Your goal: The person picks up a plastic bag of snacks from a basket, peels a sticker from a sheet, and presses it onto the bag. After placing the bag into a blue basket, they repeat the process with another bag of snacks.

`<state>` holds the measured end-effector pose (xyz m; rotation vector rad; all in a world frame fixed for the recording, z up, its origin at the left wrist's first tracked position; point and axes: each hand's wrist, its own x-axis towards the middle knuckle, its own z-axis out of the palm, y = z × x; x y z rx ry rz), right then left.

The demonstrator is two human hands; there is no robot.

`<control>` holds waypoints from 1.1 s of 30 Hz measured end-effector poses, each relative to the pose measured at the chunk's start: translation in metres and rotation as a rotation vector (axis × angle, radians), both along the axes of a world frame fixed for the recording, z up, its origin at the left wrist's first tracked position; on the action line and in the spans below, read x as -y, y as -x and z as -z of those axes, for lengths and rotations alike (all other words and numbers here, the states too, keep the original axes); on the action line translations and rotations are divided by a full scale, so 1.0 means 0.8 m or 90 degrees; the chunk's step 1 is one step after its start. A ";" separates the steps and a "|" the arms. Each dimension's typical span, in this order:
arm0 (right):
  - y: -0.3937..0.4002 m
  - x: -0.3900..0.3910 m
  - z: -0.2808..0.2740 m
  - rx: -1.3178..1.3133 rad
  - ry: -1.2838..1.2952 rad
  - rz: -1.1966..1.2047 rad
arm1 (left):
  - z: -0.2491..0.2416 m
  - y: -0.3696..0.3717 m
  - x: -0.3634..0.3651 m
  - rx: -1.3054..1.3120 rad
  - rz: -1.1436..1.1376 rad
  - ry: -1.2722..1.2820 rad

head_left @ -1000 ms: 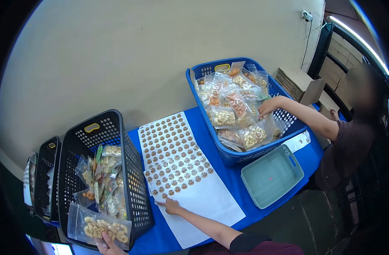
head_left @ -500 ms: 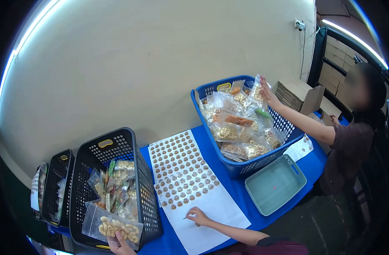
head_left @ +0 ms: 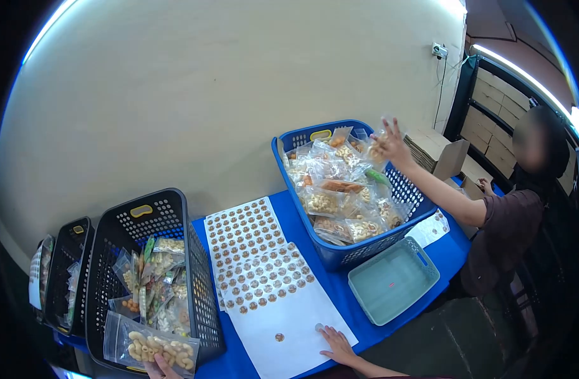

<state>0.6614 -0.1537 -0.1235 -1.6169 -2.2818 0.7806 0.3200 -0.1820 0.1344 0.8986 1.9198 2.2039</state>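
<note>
My left hand grips the lower edge of a clear zip bag of pale, curved pieces, tilted over the front of a black basket. Inside that basket lie several other filled bags. My right hand rests with fingers spread at the right edge of a white sticker sheet. Right at a fingertip shows a small translucent round sticker. One brown round sticker sits alone on the sheet's lower part, below the rows of stickers.
A blue basket heaped with filled bags stands behind a pale green tray. At the right, a co-worker reaches over the blue basket, a hand at a bag. Two more dark baskets stand far left. Cardboard lies behind.
My right hand has moved right and towards me over the sheet, its fingers going from a pinch to spread. The lone sticker now shows fully. My left hand still holds the bag.
</note>
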 end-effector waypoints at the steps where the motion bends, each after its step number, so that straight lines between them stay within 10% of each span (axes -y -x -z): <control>1: 0.002 0.006 0.001 -0.015 -0.011 0.028 | 0.000 -0.004 0.000 0.023 -0.006 -0.023; 13: 0.001 -0.024 0.000 -0.078 0.064 0.117 | 0.039 -0.102 -0.018 0.335 0.495 0.015; 24: 0.011 -0.058 -0.018 0.134 0.033 0.094 | 0.063 -0.104 -0.024 0.325 0.490 0.106; 33: -0.012 -0.037 -0.039 -0.365 0.047 0.293 | 0.075 -0.142 -0.021 0.301 0.645 0.276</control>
